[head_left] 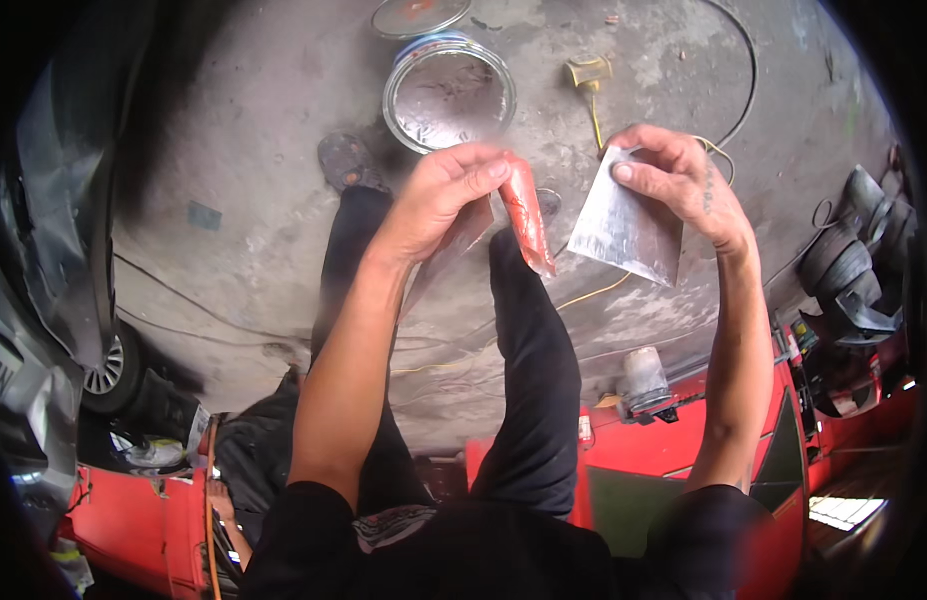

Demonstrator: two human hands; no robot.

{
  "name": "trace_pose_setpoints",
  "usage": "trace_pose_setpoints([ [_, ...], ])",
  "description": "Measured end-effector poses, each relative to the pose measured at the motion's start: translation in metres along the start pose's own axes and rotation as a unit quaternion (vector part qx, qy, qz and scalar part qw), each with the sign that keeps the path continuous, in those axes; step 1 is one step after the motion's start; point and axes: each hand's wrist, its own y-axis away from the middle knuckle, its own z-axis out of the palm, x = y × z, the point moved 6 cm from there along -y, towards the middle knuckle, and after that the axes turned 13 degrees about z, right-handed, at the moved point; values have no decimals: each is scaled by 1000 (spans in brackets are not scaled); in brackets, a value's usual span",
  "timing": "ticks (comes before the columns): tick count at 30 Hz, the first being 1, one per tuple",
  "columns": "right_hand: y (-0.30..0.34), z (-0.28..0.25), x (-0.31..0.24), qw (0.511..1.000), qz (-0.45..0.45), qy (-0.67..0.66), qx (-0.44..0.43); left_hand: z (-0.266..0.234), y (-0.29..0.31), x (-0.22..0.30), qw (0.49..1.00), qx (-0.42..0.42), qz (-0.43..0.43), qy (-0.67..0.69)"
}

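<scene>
In the head view, the only one I have on my feed, I see the left hand (431,200) closed, thumb and forefinger pinching the far end of a red tube (527,215); a flat sheet (449,245) hangs beneath that hand, apparently gripped by the curled fingers. The right hand (684,185) is closed too, thumb on top and fingers behind a metal sheet (627,220).

From here I judge the work to be partway along. The tin (390,100), far and slightly left, is open, grey paste (454,90) showing inside, and its round lid (421,14) is off, just beyond. The tube looks creased, so I take it to be partly used. I make out no red lump on the metal sheet's visible face, and both sheets and the tube are yet to be put down.

The tube is between the hands, nearer the left one. Its long axis slants from far left to near right, the flattened free end pointing near; its far tip is covered, so I cannot tell whether it has a cap.
</scene>
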Motion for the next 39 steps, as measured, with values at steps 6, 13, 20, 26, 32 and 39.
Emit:
trace_pose_setpoints([
  [6,19,-12,-32,977,-102,109,155,-1,-3,-9,999,22,2,41],
  [13,10,-3,-49,965,-145,148,161,-1,-3,-15,992,13,-34,125],
  [20,-2,5,-46,969,-153,132,139,-3,-3,-24,993,41,-39,107],
  [26,-5,6,-41,968,-165,134,133,0,-5,-24,992,41,-43,112],
  [32,-3,7,-37,974,-146,123,120,0,-5,-21,993,22,-51,105],
  [39,2,-10,-27,981,-118,48,147,5,-6,-14,999,12,-25,43],
])
